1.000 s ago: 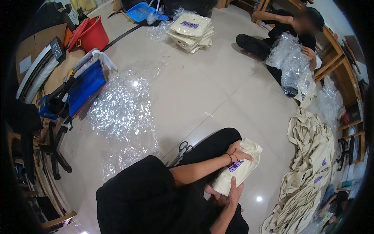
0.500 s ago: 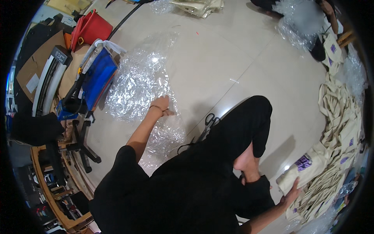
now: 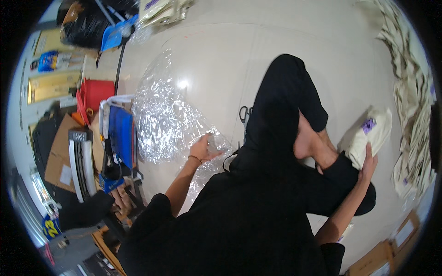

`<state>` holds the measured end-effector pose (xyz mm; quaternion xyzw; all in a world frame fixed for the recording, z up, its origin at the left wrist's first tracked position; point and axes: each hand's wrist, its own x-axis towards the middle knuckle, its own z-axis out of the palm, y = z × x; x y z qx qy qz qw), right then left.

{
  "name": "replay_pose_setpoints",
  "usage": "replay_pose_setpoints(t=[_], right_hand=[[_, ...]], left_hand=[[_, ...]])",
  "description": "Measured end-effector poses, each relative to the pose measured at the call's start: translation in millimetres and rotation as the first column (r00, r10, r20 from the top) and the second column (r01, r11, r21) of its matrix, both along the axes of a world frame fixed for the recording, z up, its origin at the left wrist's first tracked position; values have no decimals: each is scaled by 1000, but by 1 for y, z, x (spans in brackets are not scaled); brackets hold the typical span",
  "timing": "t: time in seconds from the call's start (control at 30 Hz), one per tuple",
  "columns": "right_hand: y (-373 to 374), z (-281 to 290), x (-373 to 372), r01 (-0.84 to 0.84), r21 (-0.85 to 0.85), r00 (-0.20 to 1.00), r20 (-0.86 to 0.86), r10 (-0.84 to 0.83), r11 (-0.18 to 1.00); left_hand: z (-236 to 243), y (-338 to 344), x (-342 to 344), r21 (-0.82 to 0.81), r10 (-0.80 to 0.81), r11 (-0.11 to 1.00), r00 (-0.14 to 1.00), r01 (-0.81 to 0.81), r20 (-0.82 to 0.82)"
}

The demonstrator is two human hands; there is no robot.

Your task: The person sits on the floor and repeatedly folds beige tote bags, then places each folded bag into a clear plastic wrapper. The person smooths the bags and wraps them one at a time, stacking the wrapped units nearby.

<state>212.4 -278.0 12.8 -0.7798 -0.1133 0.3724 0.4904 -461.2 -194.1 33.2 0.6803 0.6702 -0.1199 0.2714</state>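
Note:
My left hand is on the crinkled clear plastic sheets on the floor, its thumb and fingers apart. My right hand grips a folded cream cloth bag with a purple print, held beside my bent, black-clad legs. Dark-handled scissors lie on the floor left of my knee, partly hidden by my leg.
A long heap of cream bags lines the right. A bag stack is at the top, cartons bottom right. A red bucket, blue dustpan, chair parts and stacked equipment crowd the left.
My left hand let go of the bag and moved left onto the plastic. My right hand carried the bag rightward. The view has swung, so the co-worker is out of sight.

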Motion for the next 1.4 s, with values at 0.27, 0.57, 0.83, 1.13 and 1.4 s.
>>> replay_pose_setpoints(t=[0.27,0.57,0.83,1.13,1.4], right_hand=[[5,14,-22,-75,-18,977,199,77,997],[9,16,-25,-78,-79,943,319,99,994],[5,20,-23,-24,71,962,272,4,997],[-22,15,-38,346,518,930,-298,-214,782],[-50,15,-72,484,703,837,-546,-40,521]], left_hand=[[-20,21,-26,-1,-108,994,990,108,86],[127,128,-38,356,91,687,561,-633,823],[199,172,97,679,-392,662,626,-316,674],[187,193,293,713,-670,685,513,149,537],[134,183,426,492,-745,631,289,600,602]])
